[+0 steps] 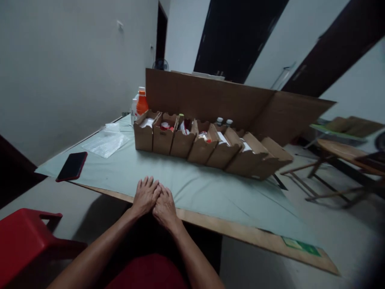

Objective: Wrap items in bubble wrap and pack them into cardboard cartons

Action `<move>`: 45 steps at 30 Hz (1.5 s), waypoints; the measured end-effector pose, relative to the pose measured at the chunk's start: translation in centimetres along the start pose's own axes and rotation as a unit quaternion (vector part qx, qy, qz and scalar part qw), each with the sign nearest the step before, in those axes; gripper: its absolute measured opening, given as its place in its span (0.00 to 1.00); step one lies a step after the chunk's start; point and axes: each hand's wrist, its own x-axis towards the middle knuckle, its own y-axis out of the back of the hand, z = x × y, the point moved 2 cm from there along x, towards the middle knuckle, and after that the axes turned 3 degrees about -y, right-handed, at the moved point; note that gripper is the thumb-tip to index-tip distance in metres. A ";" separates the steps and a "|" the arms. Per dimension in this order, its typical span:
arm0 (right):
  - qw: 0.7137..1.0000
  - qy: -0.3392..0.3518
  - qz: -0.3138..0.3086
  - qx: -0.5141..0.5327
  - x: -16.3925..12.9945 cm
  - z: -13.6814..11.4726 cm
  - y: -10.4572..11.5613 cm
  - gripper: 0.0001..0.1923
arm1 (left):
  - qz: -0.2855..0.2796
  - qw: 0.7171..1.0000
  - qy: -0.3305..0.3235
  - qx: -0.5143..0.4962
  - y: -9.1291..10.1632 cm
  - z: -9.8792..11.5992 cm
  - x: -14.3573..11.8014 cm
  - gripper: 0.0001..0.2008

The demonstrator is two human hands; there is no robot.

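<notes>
Resting on the tablecloth (210, 188), hands (145, 198) touching: left fingers (145, 182) spread, right ones perhaps curled.

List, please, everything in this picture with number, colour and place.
Cloth-covered table: one, pale green, centre
Open cardboard boxes: about seven, brown, row on table
Long cardboard panel: one, brown, behind boxes
Plastic bottles: at least four, orange or white-capped, behind or beside boxes
Thin plastic bags: count unclear, transparent, left of boxes
Flat rectangular phone: one, black, red edge, table's left end
Plastic stool: one, red, lower left
Wooden chair or stool: one, brown, right
Tall doors: at least two, dark, background
Left hand: one, bare, table's front edge
Right hand: one, bare, touching left hand
</notes>
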 end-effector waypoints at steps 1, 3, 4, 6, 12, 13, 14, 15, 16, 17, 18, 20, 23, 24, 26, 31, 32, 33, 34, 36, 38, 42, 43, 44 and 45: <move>1.000 -0.009 0.000 -0.005 -0.6 -0.2 0.0 0.28 | -0.003 1.000 -0.003 0.004 0.1 0.3 -0.3 0.22; 1.000 -0.027 0.003 -0.012 -1.5 -0.4 -0.2 0.27 | -0.008 1.000 -0.010 0.012 0.4 0.8 -0.9 0.23; 0.999 -0.036 0.006 -0.014 -1.9 -0.5 -0.2 0.27 | -0.011 1.000 -0.013 0.016 0.5 0.9 -1.1 0.23; 0.999 -0.050 0.013 -0.016 -2.5 -0.7 -0.3 0.27 | -0.015 0.999 -0.018 0.024 0.8 1.2 -1.5 0.23; 0.997 -0.065 0.027 -0.018 -3.8 -1.1 0.1 0.26 | -0.018 0.998 -0.031 0.044 1.1 1.5 -2.0 0.22; 0.997 -0.068 0.027 -0.018 -4.0 -1.2 0.2 0.26 | -0.018 0.998 -0.032 0.046 1.1 1.5 -2.0 0.22; 0.997 -0.071 0.026 -0.018 -4.1 -1.3 0.2 0.26 | -0.019 0.998 -0.032 0.047 1.1 1.5 -2.0 0.22; 0.997 -0.074 0.025 -0.017 -4.1 -1.4 0.2 0.26 | -0.021 0.998 -0.032 0.048 1.1 1.5 -2.0 0.22; 0.997 -0.075 0.023 -0.015 -4.2 -1.4 0.3 0.26 | -0.022 0.998 -0.030 0.048 1.1 1.5 -2.0 0.22; 0.997 -0.076 0.021 -0.012 -4.1 -1.5 0.4 0.25 | -0.024 0.998 -0.028 0.048 1.1 1.5 -2.0 0.22; 0.997 -0.075 0.018 -0.010 -4.1 -1.5 0.6 0.25 | -0.027 0.998 -0.025 0.047 1.1 1.5 -2.0 0.22; 0.998 -0.066 0.007 -0.005 -3.9 -1.4 1.2 0.24 | -0.031 0.998 -0.019 0.044 1.1 1.5 -1.9 0.22; 0.999 -0.037 -0.011 0.002 -3.8 -1.0 2.6 0.19 | -0.040 0.998 -0.018 0.037 1.2 1.5 -1.9 0.21; 1.000 -0.026 -0.017 0.006 -3.9 -0.8 3.1 0.18 | -0.045 0.998 -0.019 0.034 1.1 1.3 -2.0 0.21; 0.999 -0.007 -0.027 0.017 -4.7 -0.4 4.2 0.16 | -0.061 0.998 -0.017 0.025 1.0 0.9 -2.1 0.21; 0.986 0.088 -0.107 0.098 -8.7 1.8 7.9 0.16 | -0.104 0.994 -0.042 0.000 0.7 0.7 -0.4 0.21; 0.976 0.112 -0.133 0.134 -9.6 3.0 9.2 0.17 | -0.103 0.993 -0.060 -0.010 0.6 1.3 0.7 0.20; 0.969 0.116 -0.143 0.167 -10.3 4.5 10.8 0.17 | -0.097 0.992 -0.082 -0.025 0.4 2.1 2.0 0.20; 0.967 0.098 -0.135 0.192 -10.8 6.6 12.8 0.16 | -0.087 0.990 -0.107 -0.043 0.1 3.2 3.6 0.20; 0.981 -0.027 -0.031 0.191 -11.1 12.3 17.9 0.13 | -0.073 0.983 -0.151 -0.081 -1.0 5.8 7.2 0.19; 0.977 -0.135 0.063 0.153 -10.6 18.7 23.8 0.13 | -0.070 0.977 -0.174 -0.102 -2.7 8.6 10.8 0.19; 0.927 -0.326 0.180 -0.032 -7.1 31.7 33.5 0.14 | -0.049 0.971 -0.207 -0.112 -6.8 12.5 14.6 0.18; 0.921 -0.343 0.178 -0.049 -5.7 34.5 34.7 0.15 | -0.036 0.967 -0.223 -0.114 -7.7 13.0 14.7 0.17; 0.917 -0.354 0.172 -0.062 -4.3 37.1 35.4 0.14 | -0.023 0.964 -0.239 -0.116 -8.4 13.3 14.5 0.17; 0.918 -0.356 0.164 -0.065 -2.7 39.5 35.7 0.13 | -0.009 0.960 -0.254 -0.117 -9.0 13.4 14.3 0.17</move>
